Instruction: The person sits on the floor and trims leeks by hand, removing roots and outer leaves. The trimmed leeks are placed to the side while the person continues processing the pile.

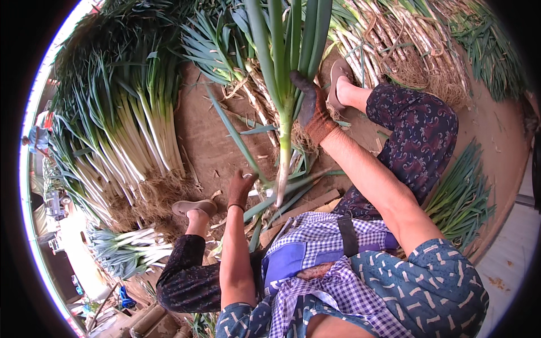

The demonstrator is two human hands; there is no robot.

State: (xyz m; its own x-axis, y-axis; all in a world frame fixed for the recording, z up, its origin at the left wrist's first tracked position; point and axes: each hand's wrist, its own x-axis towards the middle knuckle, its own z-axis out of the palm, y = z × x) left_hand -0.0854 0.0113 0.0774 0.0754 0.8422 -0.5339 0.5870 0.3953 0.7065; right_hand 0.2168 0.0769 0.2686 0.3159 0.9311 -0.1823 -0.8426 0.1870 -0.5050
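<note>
My right hand (312, 105), in a brown and dark grey work glove, grips a large Welsh onion (286, 135) by the base of its green leaves. Its pale stalk points down towards my lap, and the tip looks bare of long roots. My left hand (241, 188), also gloved, is low and left of the stalk, apart from it, with the fingers curled. A long loose green leaf (236, 139) passes close beside its fingertips; whether they pinch anything is unclear. Cut leaves and peelings (291, 190) lie under the stalk, between my legs.
A large pile of cleaner, white-stalked onions (139, 139) with roots lies left. Dirtier, dry-skinned onions (405, 50) lie at upper right. Smaller bunches lie at lower left (131, 249) and right (460, 198). My sandalled feet (194, 207) flank the brown floor (211, 143). A person (37, 138) is far left.
</note>
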